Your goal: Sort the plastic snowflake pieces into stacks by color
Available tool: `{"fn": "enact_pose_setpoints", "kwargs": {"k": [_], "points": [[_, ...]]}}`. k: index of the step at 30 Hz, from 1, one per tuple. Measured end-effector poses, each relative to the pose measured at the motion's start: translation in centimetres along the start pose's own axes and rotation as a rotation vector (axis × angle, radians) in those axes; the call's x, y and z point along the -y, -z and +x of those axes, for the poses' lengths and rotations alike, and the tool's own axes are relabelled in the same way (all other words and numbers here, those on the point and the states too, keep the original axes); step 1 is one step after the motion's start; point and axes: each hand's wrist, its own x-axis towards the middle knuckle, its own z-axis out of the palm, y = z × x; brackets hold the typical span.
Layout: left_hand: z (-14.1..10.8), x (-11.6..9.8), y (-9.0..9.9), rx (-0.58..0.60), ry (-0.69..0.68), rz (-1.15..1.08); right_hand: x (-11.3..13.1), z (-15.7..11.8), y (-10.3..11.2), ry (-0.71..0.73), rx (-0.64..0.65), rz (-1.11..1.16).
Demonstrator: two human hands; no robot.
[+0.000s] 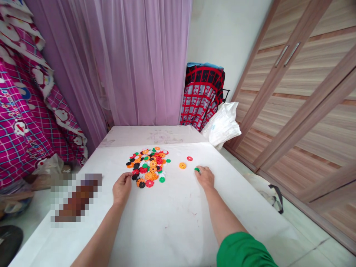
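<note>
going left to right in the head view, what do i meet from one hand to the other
left hand → pile of colourful discs → lone orange-yellow disc → lone red disc → green disc at the fingertips → right hand

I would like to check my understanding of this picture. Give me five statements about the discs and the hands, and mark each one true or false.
1. The right hand has a green disc at its fingers. True.
2. The left hand is at the right side of the pile. False: it is at the left side.
3. A yellow-orange disc lies apart from the pile. True.
4. A single red disc lies on top of that disc. False: they lie apart.
5. The sleeve is green. True.
</note>
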Motion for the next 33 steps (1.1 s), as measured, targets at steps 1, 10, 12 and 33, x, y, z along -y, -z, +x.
{"fn": "enact_pose_setpoints", "kwargs": {"k": [1,10,12,33], "points": [[0.0,0.1,-0.1,-0.003,-0.004,-0.008,-0.1,0.1,0.0,0.001,0.002,-0.002],[0.3,0.4,-0.8,-0.009,-0.055,-0.094,1.6,-2.2,-1.6,0.073,-0.241,0.190],[0.6,0.3,-1.3,-0.008,-0.062,-0.112,4.4,-4.3,-2.4,0.259,-0.253,0.267],[2.5,0.1,-3.1,0.017,-0.070,-0.089,12.8,-7.9,-2.7,0.455,-0.005,0.145]]}}
